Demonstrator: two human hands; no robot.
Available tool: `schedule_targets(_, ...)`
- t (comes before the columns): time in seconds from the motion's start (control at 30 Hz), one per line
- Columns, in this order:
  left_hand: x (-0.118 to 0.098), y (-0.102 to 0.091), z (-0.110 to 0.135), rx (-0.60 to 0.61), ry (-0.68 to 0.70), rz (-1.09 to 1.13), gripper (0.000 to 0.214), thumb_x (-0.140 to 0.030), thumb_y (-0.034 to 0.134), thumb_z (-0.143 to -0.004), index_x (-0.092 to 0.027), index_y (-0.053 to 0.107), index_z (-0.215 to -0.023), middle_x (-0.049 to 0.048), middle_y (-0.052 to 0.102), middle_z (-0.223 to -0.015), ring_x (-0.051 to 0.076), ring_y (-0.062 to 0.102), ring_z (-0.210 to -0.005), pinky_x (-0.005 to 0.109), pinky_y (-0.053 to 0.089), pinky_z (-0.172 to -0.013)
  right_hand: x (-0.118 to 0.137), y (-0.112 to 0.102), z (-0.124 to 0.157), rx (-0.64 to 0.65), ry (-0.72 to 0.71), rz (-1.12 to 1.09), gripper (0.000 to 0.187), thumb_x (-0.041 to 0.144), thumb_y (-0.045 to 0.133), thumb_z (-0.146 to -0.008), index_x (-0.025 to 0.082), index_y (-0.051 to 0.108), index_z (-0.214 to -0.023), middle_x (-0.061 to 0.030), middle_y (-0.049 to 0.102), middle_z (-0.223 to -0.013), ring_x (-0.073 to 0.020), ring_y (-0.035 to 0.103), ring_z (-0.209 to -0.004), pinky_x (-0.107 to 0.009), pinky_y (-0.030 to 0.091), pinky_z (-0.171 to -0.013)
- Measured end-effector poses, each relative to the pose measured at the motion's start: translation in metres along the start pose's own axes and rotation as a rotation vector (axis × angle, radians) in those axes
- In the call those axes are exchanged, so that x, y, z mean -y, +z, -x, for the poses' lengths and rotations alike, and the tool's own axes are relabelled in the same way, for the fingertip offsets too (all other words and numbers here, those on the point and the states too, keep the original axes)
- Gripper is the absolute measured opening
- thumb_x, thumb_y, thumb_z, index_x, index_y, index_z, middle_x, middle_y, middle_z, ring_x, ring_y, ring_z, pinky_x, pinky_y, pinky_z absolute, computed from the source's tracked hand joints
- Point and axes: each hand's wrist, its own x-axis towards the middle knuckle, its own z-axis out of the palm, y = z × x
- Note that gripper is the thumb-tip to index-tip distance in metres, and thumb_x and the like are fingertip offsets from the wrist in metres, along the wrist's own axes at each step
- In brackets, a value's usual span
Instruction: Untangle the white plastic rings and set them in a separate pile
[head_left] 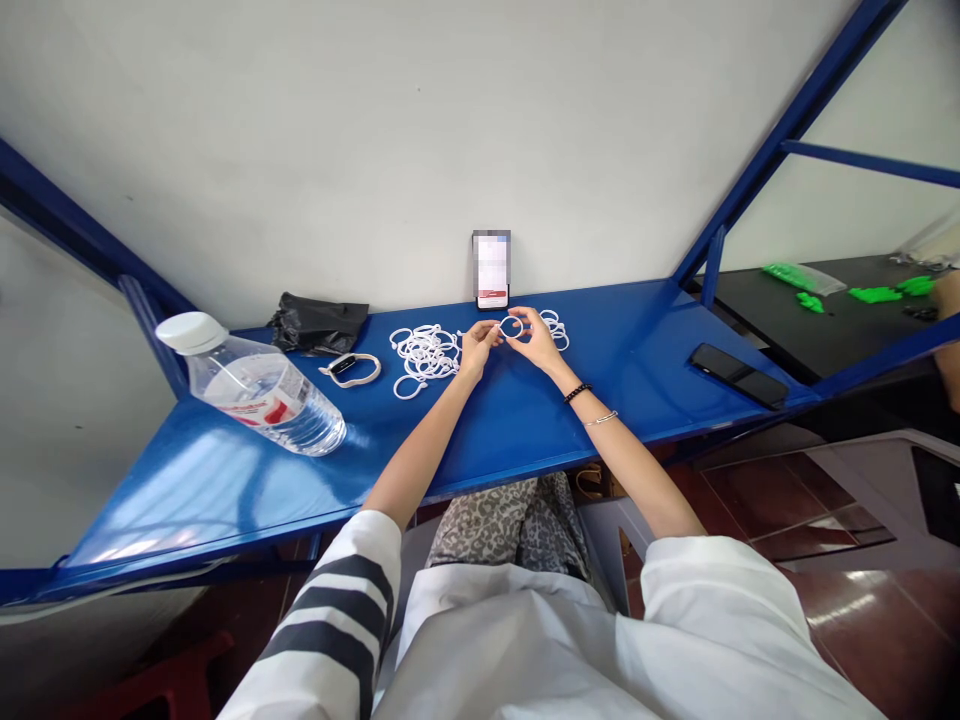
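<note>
Between my two hands is a thin white ring [511,327], held upright over the blue table. The fingertips of my left hand [478,347] pinch its left side, where a small knob shows. My right hand [537,340] grips the right side of the same ring with thumb and fingers. Left of my left hand lies a loose heap of several white rings [427,352], some with small round knobs. A smaller group of white rings [556,330] lies just behind my right hand, partly hidden by it.
A phone [492,270] leans against the wall behind my hands. To the left stand a water bottle [262,390], a black plastic bag [319,322] and a wristwatch [352,370]. A dark phone [739,375] lies near the right edge of the blue table [517,430]. Green pieces [874,294] lie on a black table beyond.
</note>
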Motion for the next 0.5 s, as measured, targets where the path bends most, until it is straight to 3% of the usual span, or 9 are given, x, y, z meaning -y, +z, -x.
schedule_targets(0.33, 0.0027, -0.0021, -0.0015, 0.019, 0.009, -0.016, 0.027, -0.035, 0.077, -0.073, -0.017, 0.065, -0.089, 0.0025, 0.066, -0.076, 0.012, 0.061, -0.066, 0.028, 0.05, -0.068, -0.0026, 0.0003, 0.0006, 0.044, -0.046, 0.117, 0.055, 0.015, 0.061, -0.073, 0.022, 0.05, -0.127, -0.0107, 0.053, -0.125, -0.0189, 0.058, -0.088, -0.034, 0.054, -0.071)
schedule_targets(0.5, 0.0006, -0.0006, -0.0006, 0.009, 0.002, -0.012, 0.025, -0.033, 0.077, -0.073, -0.017, 0.065, -0.088, 0.0021, 0.066, -0.076, 0.011, 0.061, -0.065, 0.027, 0.049, -0.067, -0.0035, -0.0002, 0.0003, 0.042, -0.009, 0.111, 0.049, 0.021, 0.061, -0.076, 0.023, 0.053, -0.124, -0.0089, 0.059, -0.113, -0.0212, 0.059, -0.09, -0.036, 0.054, -0.076)
